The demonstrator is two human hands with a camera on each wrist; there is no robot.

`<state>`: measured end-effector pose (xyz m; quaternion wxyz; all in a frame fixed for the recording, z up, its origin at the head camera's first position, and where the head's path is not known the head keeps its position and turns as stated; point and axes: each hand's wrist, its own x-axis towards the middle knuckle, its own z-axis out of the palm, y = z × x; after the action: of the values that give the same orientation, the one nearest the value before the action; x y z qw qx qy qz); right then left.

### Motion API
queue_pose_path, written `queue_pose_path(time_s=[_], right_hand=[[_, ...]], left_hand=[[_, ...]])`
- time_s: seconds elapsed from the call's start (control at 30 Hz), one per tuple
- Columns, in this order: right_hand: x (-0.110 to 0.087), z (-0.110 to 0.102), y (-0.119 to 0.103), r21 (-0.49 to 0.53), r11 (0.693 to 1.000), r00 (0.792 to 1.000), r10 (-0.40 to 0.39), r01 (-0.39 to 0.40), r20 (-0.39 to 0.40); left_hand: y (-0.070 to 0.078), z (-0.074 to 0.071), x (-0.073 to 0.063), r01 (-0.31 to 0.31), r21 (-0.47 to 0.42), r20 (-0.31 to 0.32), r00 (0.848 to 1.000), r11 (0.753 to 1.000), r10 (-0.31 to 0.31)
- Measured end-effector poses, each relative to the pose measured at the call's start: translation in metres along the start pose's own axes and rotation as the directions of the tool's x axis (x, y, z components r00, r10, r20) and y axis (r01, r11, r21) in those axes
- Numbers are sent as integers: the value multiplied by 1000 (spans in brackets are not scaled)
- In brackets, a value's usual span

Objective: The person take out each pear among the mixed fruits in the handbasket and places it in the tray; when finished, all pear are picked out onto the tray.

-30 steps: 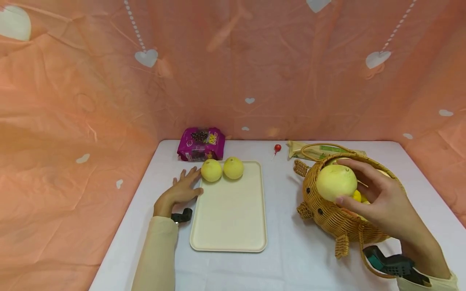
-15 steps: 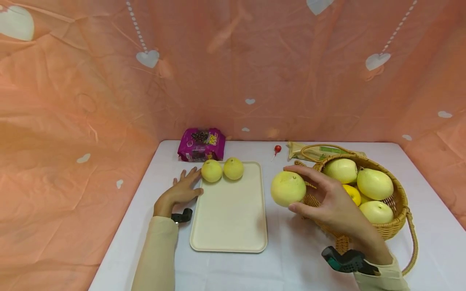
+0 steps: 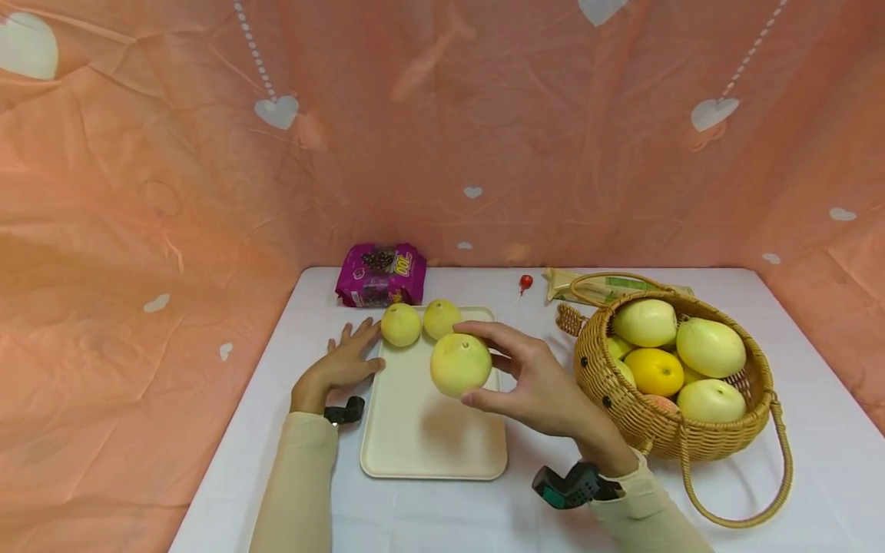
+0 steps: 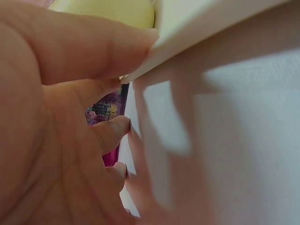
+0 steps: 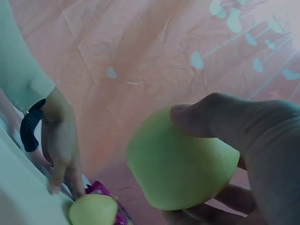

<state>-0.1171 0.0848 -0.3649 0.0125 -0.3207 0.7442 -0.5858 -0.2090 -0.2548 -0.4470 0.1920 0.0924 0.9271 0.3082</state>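
My right hand (image 3: 535, 384) holds a pale yellow-green pomelo (image 3: 461, 365) above the right half of a cream tray (image 3: 435, 453). In the right wrist view the thumb lies on one side of that pomelo (image 5: 180, 161), with fingers on the other. Two similar fruits, one left (image 3: 400, 326) and one right (image 3: 441, 318), sit side by side at the tray's far left. My left hand (image 3: 341, 364) is spread beside the tray's left edge. Its thumb (image 4: 108, 51) touches the rim in the left wrist view, close to a yellow fruit.
A wicker basket (image 3: 622, 403) with animal features stands at the right, filled with several pale fruits and a deeper yellow one (image 3: 653, 372). A purple snack bag (image 3: 382, 275), a red lollipop (image 3: 526, 282) and a long beige-green packet (image 3: 561, 284) lie along the back.
My right hand has carried the pomelo leftward from over the basket to above the tray, uncovering the basket's fruit. My left hand has stayed in place.
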Motion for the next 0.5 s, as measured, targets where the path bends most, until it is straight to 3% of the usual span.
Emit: queue_pose_path(time_s=[0.5], right_hand=[[45, 37, 39, 55, 997, 998, 54, -56, 39]], left_hand=[[-1, 0, 0, -12, 3, -3, 1000, 1000, 12]])
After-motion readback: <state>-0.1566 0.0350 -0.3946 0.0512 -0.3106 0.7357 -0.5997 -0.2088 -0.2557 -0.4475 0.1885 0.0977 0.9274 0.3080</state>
